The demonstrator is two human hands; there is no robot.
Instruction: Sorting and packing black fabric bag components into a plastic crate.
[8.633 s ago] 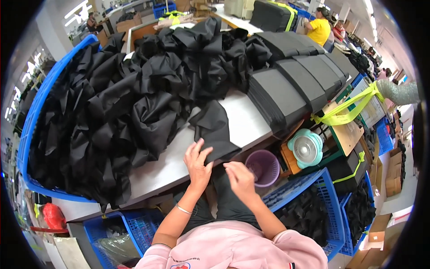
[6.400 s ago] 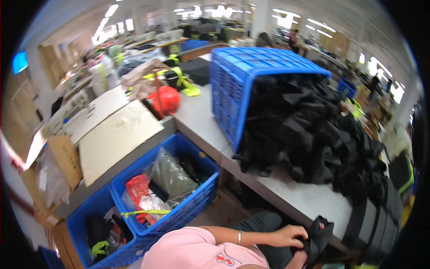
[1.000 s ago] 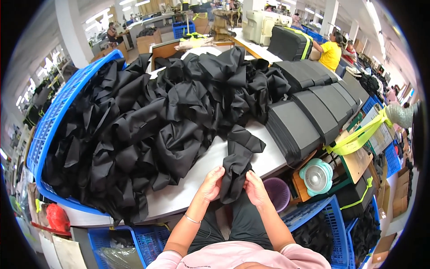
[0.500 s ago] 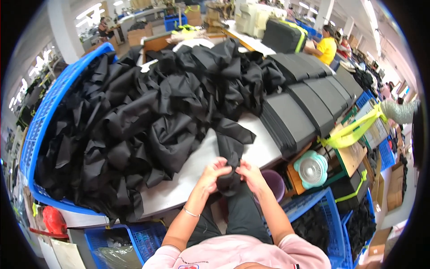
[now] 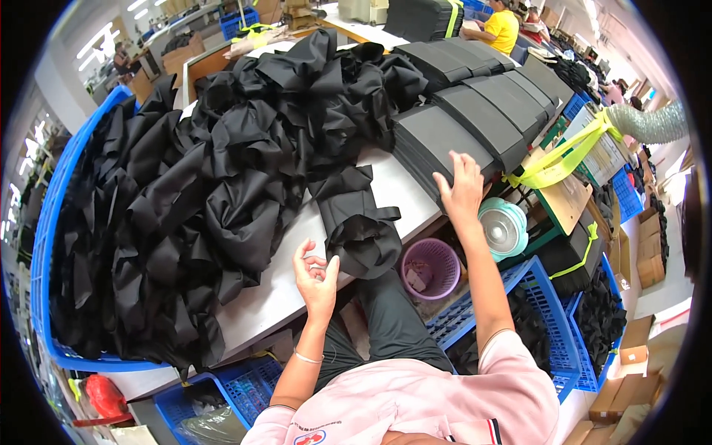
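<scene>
Grip released on both hands: the black cloth piece [image 5: 360,222], held half a second ago, lies on the table [image 5: 400,194]. Right hand [image 5: 461,185] now touches the grey pad stack [image 5: 437,144]; left hand [image 5: 315,276] hovers open beside the cloth.

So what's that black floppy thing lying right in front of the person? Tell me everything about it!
It is a black fabric piece, thin and slightly shiny like woven cloth, lying crumpled on the white table. A strap crosses its middle, and its near end droops over the table's edge. Its far end touches the big heap of black fabric pieces. Neither hand holds it: the left hand hovers just beside it, fingers curled, while the right hand rests on a stack of dark flat panels.
</scene>
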